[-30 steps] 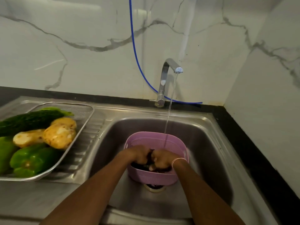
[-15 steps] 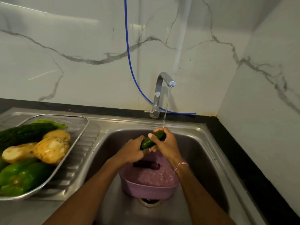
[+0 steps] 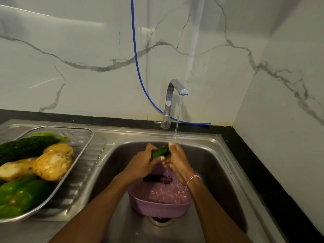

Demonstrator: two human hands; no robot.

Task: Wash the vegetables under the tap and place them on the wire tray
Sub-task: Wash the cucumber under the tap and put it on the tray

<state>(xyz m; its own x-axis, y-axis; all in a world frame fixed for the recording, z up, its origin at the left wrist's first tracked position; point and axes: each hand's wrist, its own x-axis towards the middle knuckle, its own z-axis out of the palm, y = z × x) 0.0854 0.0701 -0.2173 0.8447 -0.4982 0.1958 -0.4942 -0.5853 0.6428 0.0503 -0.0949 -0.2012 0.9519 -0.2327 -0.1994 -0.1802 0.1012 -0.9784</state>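
Observation:
Both hands hold a small dark green cucumber [image 3: 160, 152] over the sink, right under the running stream from the chrome tap [image 3: 172, 95]. My left hand [image 3: 142, 163] grips its lower end and my right hand [image 3: 176, 159] wraps its upper end. Below them a pink plastic basket [image 3: 157, 206] sits in the sink basin with a dark purple vegetable [image 3: 157, 178] lying in it. On the drainboard at the left the wire tray [image 3: 84, 146] carries a bitter gourd [image 3: 26, 146], potatoes [image 3: 51, 165] and green peppers [image 3: 21, 195].
The steel sink basin [image 3: 210, 165] has its drain just in front of the basket. A blue hose [image 3: 138, 71] hangs down the marble wall and runs behind the tap. A black counter strip [image 3: 263, 172] borders the sink on the right beside the side wall.
My hands came up out of the pink basket with the cucumber and now hold it in the water stream. The view tilted slightly.

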